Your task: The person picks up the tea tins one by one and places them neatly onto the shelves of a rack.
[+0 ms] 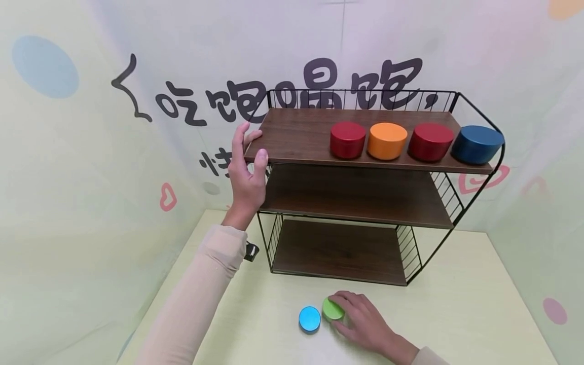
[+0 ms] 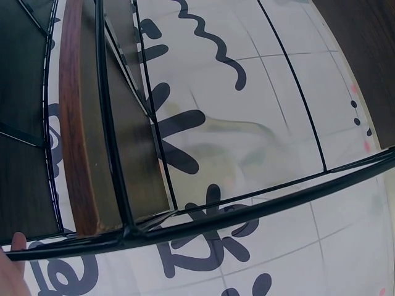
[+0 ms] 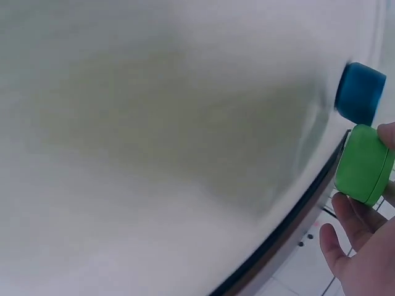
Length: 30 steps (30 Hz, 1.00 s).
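Observation:
A dark wood-and-wire three-tier shelf rack (image 1: 351, 192) stands on the table. My left hand (image 1: 248, 177) holds its upper left end, the thumb at the front edge and fingers around the wire side. In the left wrist view only a bit of that hand (image 2: 12, 271) shows, by the black wire. Low in the head view, my right hand (image 1: 365, 322) grips a small round green tin (image 1: 332, 310) between thumb and fingers. The right wrist view shows the green tin (image 3: 364, 165) in those fingers (image 3: 352, 219). Just left of it sits a light blue tin (image 1: 309, 319).
On the top board stand a red tin (image 1: 348, 140), an orange tin (image 1: 387, 141), another red tin (image 1: 431, 142) and a dark blue tin (image 1: 477, 145) in a row toward the right end. A printed cloth (image 1: 182, 40) hangs behind. A small black object (image 1: 251, 251) shows beside the left sleeve.

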### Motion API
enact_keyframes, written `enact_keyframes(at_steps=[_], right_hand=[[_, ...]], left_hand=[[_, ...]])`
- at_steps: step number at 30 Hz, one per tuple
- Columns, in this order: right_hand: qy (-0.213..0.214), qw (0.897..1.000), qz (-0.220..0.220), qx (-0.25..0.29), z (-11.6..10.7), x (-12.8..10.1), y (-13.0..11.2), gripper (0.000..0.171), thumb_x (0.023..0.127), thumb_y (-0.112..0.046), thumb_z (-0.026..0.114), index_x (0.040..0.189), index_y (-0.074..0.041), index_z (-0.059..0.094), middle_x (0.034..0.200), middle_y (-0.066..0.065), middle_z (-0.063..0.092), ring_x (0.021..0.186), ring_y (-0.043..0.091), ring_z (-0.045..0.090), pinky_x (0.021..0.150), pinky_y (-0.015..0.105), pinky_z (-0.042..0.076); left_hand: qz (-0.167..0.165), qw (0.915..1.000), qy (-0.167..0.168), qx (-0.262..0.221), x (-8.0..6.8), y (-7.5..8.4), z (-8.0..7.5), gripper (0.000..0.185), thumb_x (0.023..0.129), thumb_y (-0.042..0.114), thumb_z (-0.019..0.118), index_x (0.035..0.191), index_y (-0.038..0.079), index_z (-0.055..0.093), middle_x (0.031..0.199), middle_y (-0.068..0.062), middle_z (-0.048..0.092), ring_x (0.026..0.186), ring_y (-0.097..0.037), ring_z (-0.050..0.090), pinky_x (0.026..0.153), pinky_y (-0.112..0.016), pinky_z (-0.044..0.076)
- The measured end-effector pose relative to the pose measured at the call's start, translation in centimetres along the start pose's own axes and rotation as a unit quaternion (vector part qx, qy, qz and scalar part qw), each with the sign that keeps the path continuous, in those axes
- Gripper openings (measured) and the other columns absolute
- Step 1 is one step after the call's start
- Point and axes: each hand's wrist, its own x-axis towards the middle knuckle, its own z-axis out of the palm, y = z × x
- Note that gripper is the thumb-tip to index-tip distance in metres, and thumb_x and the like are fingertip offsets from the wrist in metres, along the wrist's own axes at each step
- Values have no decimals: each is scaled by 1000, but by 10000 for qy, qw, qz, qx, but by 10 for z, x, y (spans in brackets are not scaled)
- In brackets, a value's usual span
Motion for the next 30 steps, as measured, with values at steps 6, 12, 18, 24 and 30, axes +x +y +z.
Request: enact_keyframes(at_steps=[6, 12, 18, 24, 30], right_hand=[[-51, 9998, -212, -16, -9, 9, -2, 53, 75, -35, 83, 122, -17, 66, 118, -1, 64, 105, 15, 61, 85, 36, 50], [-174, 9993, -326, 81, -17, 14, -10, 54, 76, -35, 83, 124, -17, 65, 121, 0, 64, 107, 15, 61, 86, 38, 51], [-189, 9968, -775, 3, -26, 22, -14, 55, 76, -34, 82, 125, -16, 64, 121, 2, 63, 106, 16, 62, 87, 38, 51], [-260, 9942, -1044, -93, -39, 31, -17, 54, 77, -34, 81, 125, -16, 64, 121, 4, 64, 107, 18, 62, 88, 40, 51], [-172, 9914, -1294, -73, -52, 41, -18, 54, 77, -32, 81, 125, -16, 63, 121, 5, 64, 108, 20, 63, 85, 47, 53]], left_hand=[[-5, 10000, -12, -9, 1, 2, 0, 54, 94, 25, 48, 143, 3, 43, 124, -13, 64, 122, -23, 55, 98, -36, 37], [-9, 10000, -21, -1, 2, 2, 0, 54, 94, 25, 48, 142, 1, 43, 124, -13, 64, 123, -20, 55, 99, -36, 37], [-48, 10000, -21, 26, 1, 1, -1, 55, 94, 26, 48, 143, 2, 43, 124, -12, 64, 123, -18, 55, 100, -36, 37], [-79, 9999, -26, 70, 0, 1, -1, 55, 94, 27, 48, 143, 3, 43, 125, -12, 65, 124, -17, 54, 99, -36, 36], [-75, 9999, -16, 78, 0, 1, -1, 54, 94, 27, 48, 143, 2, 43, 124, -12, 65, 124, -19, 55, 99, -36, 36]])
